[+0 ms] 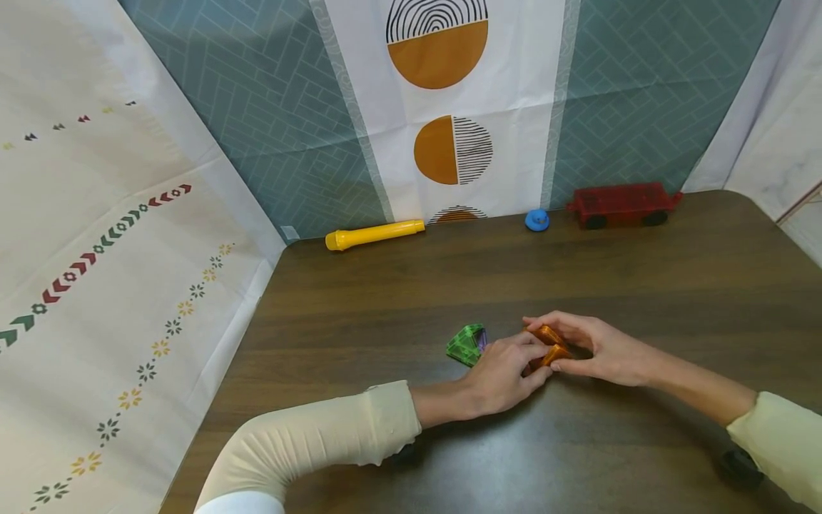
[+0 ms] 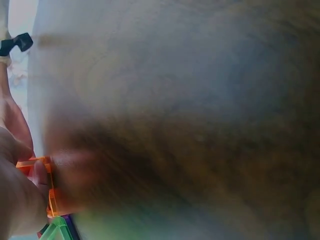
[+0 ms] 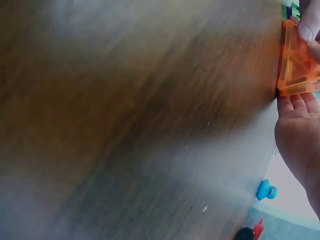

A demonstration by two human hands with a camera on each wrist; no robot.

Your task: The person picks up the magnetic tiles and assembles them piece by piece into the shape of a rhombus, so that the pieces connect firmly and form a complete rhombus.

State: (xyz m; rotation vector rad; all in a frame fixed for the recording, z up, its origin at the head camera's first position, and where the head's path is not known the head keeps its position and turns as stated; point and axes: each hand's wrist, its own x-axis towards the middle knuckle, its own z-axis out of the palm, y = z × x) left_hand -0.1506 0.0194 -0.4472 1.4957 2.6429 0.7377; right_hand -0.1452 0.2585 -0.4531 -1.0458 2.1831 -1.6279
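Observation:
Translucent orange magnetic tiles stand tilted up from the tabletop between the two hands. My left hand holds them from the left, its thumb near the front and its fingers across the top. From the right, my right hand grips the same orange pieces, thumb in front and fingers behind. In the right wrist view an orange triangular tile shows its framed face. Beside the left fingers lie a green tile and a purple tile, partly covered by that hand.
Along the back edge of the brown table are a yellow toy microphone-like stick, a small blue round piece and a red wheeled toy wagon. Patterned cloths hang behind the table and on its left.

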